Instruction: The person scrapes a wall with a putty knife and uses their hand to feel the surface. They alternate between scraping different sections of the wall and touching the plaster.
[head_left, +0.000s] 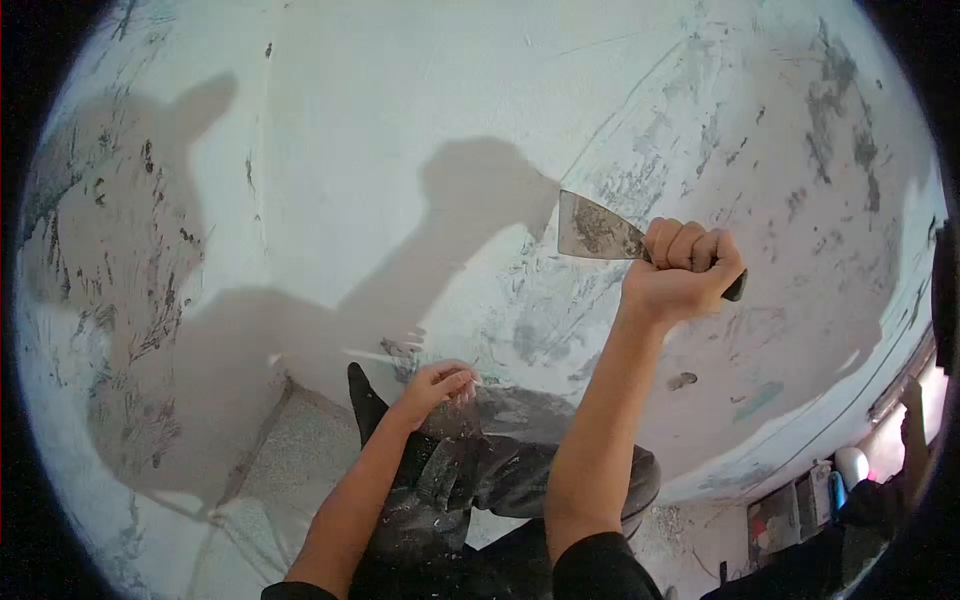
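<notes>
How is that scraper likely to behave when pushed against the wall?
The scraper looks light, the right hand holding it up by the handle. Its blade, flat and wide, probably stays fairly stiff, perhaps flexing slightly near the edge. The dark smears on it might make it drag.

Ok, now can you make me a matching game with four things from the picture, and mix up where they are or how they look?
Things:
1. Stained metal scraper with a black handle
2. Left hand
3. Long dark trousers
4. Big grey shadow

Clues:
A. Cast on the pale, streaky wall
B. Sprinkled with small white specks
C. Gripped in the right hand
D. Low in the picture, with curled fingers

Right pairs: 1-C, 2-D, 3-B, 4-A
</notes>
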